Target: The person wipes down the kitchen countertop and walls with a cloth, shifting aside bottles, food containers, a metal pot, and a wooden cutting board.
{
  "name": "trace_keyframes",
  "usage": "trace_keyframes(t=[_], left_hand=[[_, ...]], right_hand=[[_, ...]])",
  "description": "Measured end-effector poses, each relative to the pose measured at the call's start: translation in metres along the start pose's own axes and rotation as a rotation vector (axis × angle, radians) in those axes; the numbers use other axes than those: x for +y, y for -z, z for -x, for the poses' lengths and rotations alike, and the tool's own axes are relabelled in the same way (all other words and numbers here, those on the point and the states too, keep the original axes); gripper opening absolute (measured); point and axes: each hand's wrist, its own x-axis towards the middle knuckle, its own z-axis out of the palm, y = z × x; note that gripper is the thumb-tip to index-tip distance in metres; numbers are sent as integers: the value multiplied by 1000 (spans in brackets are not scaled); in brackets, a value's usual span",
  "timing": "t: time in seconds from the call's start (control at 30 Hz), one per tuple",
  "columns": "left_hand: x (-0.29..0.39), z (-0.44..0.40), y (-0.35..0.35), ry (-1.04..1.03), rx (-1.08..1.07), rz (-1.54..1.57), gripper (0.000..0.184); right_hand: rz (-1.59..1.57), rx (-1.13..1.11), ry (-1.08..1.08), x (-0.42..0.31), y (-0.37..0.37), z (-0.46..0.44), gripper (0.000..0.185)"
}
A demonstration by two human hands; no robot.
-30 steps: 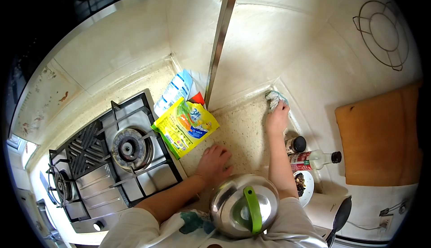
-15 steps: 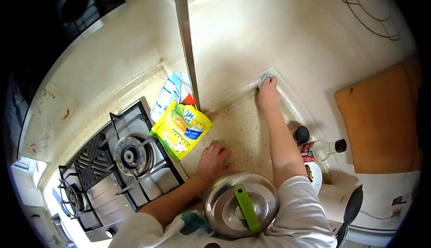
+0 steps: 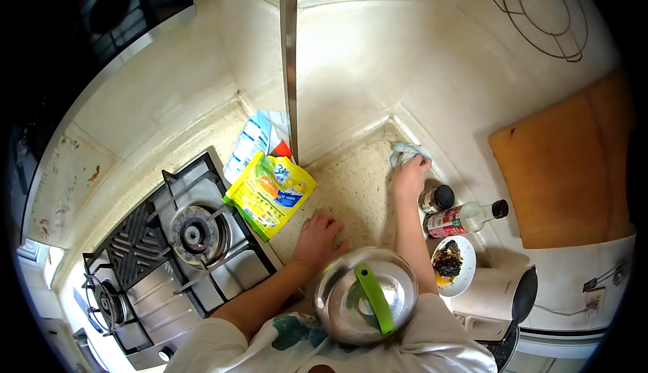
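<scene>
My right hand (image 3: 409, 179) grips a thin light-blue cloth (image 3: 407, 150) against the speckled countertop (image 3: 351, 184), close to its back corner along the right wall. Just beside that wrist stands a dark-capped jar (image 3: 437, 199), and a clear bottle with a red label (image 3: 453, 222) is near the forearm. My left hand (image 3: 318, 239) rests on the counter with its fingers apart and nothing in it. A bright yellow pouch (image 3: 271, 194) lies to the left of it. In front of my body is a steel lid (image 3: 337, 285) with a green handle (image 3: 374, 300).
On the left sits a gas stove (image 3: 199, 235). A blue-and-white packet (image 3: 250, 145) leans behind the pouch. At right are a plate of dark food (image 3: 462, 278), a beige appliance (image 3: 496, 295), a wooden board (image 3: 567, 170) and a wire rack (image 3: 533, 9) on the wall.
My right hand has drawn the cloth back from the corner, toward my body along the right wall. The plate of food has come into fuller view. My left hand stays on the counter.
</scene>
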Motion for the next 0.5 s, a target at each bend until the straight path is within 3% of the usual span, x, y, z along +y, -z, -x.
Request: trace_keyframes(t=[0.07,0.3,0.43,0.5], left_hand=[[2,-1,0,25,-20,0,36],[1,0,0,18,-13,-5,35],[2,-2,0,20,-12,4,35],[2,-1,-1,21,-10,4,35]], right_hand=[[23,-105,-35,6,0,10,45],[-51,-28,188,20,-8,34,52],[-49,-100,144,11,4,18,55],[-73,-229,-67,12,3,-6,62]])
